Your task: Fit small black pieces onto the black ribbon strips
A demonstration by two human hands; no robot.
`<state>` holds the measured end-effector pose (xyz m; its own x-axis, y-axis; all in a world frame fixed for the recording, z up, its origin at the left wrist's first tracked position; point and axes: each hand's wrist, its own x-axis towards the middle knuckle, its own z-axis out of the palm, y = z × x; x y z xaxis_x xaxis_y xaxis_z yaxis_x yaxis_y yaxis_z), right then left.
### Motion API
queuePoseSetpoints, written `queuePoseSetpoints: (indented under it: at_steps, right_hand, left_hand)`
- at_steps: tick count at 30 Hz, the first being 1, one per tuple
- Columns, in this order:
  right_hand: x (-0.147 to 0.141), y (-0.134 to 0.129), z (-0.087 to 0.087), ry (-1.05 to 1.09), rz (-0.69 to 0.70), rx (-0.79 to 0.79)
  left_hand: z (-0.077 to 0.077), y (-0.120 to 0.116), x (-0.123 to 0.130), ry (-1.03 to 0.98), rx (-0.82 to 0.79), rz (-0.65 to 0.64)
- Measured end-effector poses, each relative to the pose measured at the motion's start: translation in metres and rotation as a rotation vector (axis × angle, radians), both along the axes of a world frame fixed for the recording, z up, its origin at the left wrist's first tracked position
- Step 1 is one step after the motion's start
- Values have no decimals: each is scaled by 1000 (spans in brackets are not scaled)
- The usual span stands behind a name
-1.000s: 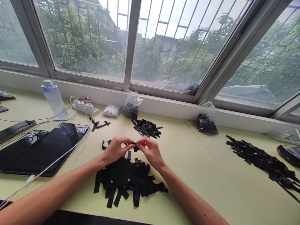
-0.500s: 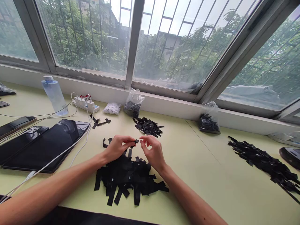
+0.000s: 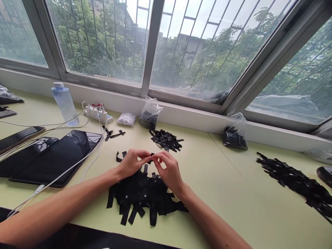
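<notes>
My left hand [image 3: 133, 162] pinches a small black fabric strip [image 3: 152, 154] between thumb and fingertips. Against the same strip, the thumb and index finger of my right hand [image 3: 168, 168] are closed, and the fingertips of both hands meet. Below them on the table lies a heap of black fabric strips [image 3: 140, 199], some marked with a white letter M. Behind my hands is a smaller pile of short black pieces [image 3: 166, 139]. One curled strip [image 3: 118, 157] lies just left of my left hand.
On the left are a tablet [image 3: 59, 160] with a white cable, phones [image 3: 22, 138], a water bottle [image 3: 65, 105] and a power strip [image 3: 100, 114]. Bags of black pieces [image 3: 149, 117] [image 3: 234, 136] and a white packet [image 3: 126, 119] stand by the sill. A long pile of black strips [image 3: 295, 181] lies right.
My right hand has moved left to the strip, and its fingertips now touch those of my left hand. The whole view has shifted slightly.
</notes>
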<state>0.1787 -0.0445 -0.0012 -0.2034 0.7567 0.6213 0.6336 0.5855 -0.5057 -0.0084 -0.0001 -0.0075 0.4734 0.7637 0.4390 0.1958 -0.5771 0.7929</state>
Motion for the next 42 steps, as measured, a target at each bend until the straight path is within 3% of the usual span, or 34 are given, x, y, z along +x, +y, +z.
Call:
queuePoseSetpoints:
  at_steps: [16,26,35,42]
  right_hand:
    - [0,2,-2,90,-71,8]
    - [1,1,-1,66,-31,1]
    - [2,2,1,0,-8,-1]
    - [5,6,0,-162,-8,96]
  left_hand:
    - [1,-1,1,2,123,2]
    - [-1,0,0,18,172,36]
    - [-1,0,-1,62,211,60]
    - [1,-2,1,48,216,61]
